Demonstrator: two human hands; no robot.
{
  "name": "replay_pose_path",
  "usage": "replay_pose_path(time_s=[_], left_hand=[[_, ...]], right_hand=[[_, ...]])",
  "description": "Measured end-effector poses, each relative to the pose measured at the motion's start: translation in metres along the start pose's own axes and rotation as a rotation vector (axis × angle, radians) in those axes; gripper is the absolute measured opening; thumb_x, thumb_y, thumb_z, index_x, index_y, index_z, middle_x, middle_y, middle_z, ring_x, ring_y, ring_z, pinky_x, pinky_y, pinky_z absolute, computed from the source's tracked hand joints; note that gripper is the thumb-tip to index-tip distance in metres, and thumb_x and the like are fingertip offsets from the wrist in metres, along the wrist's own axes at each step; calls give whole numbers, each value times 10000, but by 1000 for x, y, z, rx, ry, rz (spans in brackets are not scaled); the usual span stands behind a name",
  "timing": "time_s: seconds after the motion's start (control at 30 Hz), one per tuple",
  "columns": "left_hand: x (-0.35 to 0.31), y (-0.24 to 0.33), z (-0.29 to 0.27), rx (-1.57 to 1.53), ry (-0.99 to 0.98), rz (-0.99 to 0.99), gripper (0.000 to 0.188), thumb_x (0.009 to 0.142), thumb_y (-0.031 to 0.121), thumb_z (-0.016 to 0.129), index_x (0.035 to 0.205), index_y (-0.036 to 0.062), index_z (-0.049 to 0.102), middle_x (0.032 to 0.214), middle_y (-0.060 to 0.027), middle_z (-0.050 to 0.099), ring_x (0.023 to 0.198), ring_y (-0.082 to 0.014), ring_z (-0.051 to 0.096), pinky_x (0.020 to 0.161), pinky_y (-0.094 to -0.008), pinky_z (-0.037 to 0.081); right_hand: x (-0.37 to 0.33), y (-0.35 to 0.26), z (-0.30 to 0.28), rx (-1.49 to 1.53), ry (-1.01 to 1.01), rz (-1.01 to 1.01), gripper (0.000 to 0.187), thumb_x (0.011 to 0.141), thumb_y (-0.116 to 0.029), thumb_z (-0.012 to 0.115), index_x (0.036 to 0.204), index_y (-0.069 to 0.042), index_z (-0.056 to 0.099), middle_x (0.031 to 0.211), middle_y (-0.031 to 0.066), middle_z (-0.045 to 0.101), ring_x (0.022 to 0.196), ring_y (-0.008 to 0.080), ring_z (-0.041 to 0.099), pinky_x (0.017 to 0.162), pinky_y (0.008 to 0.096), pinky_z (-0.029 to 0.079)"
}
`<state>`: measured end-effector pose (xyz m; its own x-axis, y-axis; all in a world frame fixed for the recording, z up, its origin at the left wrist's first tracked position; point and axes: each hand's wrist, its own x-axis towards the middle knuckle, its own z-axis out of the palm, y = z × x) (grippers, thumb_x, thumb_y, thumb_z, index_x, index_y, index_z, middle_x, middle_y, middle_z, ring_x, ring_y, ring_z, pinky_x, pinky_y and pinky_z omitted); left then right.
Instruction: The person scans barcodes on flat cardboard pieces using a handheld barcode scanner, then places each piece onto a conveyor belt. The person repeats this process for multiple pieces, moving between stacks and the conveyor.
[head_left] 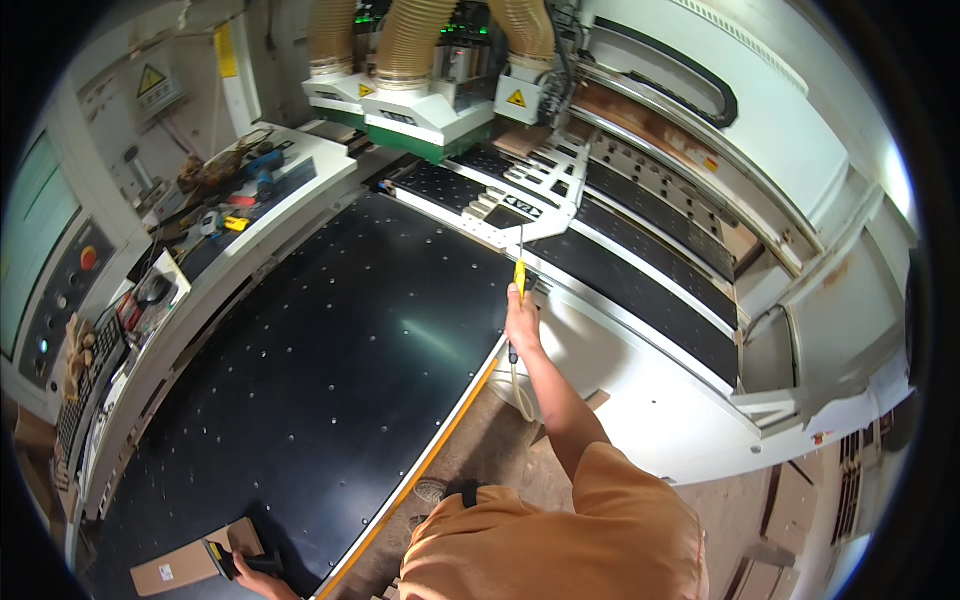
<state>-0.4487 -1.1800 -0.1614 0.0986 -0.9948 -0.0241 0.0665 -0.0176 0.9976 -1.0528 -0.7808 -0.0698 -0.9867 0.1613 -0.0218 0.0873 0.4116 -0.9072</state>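
Observation:
My right hand [521, 323], arm stretched forward, is closed round a yellow air blow gun [520, 274] at the machine bed's edge. Its thin nozzle points away from me, and a pale hose [522, 392] hangs below my wrist. At the lower left, my left hand [250, 573] is closed on a dark handheld device with a bit of yellow [217, 556]; its exact kind does not show. That device is over a long brown cardboard piece [178, 570] with a white label, lying on the black table [330, 330].
Ahead stands a machine head [410, 125] with ribbed hoses [410, 40], beside a white slotted plate [540, 190]. A side bench [290, 160] with tools, a keyboard [90, 385] and a control panel [65, 290] line the left. Cardboard [790, 508] lies on the floor at right.

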Motion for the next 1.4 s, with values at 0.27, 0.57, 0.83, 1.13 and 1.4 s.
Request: replay_pose_path(time_s=[0.27,0.57,0.83,1.13,1.4], left_hand=[[-11,13,26,64,12,37,364,908,355,642,1046,20,674,959,-69,648,855,-204,599,755,-376,495],[-32,45,44,89,-16,104,421,909,362,633,1232,93,644,1082,-98,665,928,-268,621,791,-478,530],[8,3,4,86,-43,19,421,914,347,645,953,-68,700,872,-85,651,817,-189,596,774,-327,473],[5,-7,3,25,-15,40,337,921,300,631,936,-35,665,870,-67,647,804,-169,591,750,-324,465],[5,-4,3,24,-17,14,323,914,313,632,875,-6,661,805,-36,603,733,-151,567,666,-304,453]], right_hand=[[-24,61,-76,487,651,354,595,1003,-552,437,1135,21,529,663,109,572,452,229,559,439,348,487],[22,22,-44,68,-18,147,658,995,-602,398,1095,31,544,860,202,643,594,277,655,540,411,539],[75,-65,30,-237,-48,-2,736,979,-615,369,1183,63,571,1019,289,672,867,383,705,788,463,547],[84,-70,37,-217,-52,7,743,981,-616,373,1117,86,574,796,224,685,643,314,692,622,424,549],[104,-58,29,-228,28,-50,722,981,-622,417,1108,77,542,767,179,625,522,258,627,467,384,502]])
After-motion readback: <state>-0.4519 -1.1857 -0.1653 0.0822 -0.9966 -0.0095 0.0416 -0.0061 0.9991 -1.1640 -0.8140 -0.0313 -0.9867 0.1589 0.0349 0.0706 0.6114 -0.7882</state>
